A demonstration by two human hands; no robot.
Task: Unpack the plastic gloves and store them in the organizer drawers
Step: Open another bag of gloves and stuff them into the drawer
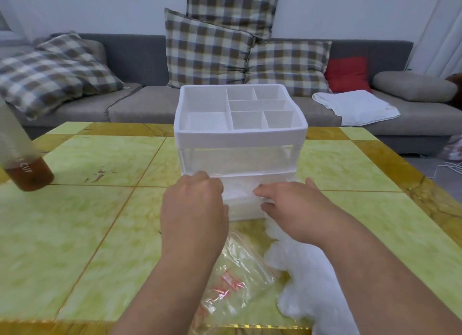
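Note:
A white organizer [240, 134] with a divided top tray and clear drawers stands mid-table. Its bottom drawer [243, 208] is pulled out toward me, with thin white plastic gloves [240, 188] lying in it. My left hand [193, 204] is over the drawer's left end, fingers curled down onto the gloves. My right hand [287, 202] reaches in from the right, fingers extended flat on the gloves. A loose heap of more white gloves [307, 279] lies under my right forearm. The clear zip bag [237, 277] with red print lies crumpled between my arms.
A bottle [27, 169] with brown liquid stands at the table's left edge. The yellow-green tiled table [100, 234] ends in a gold rim near me. Behind it is a grey sofa [140, 104] with checked cushions and a white cloth [355, 105].

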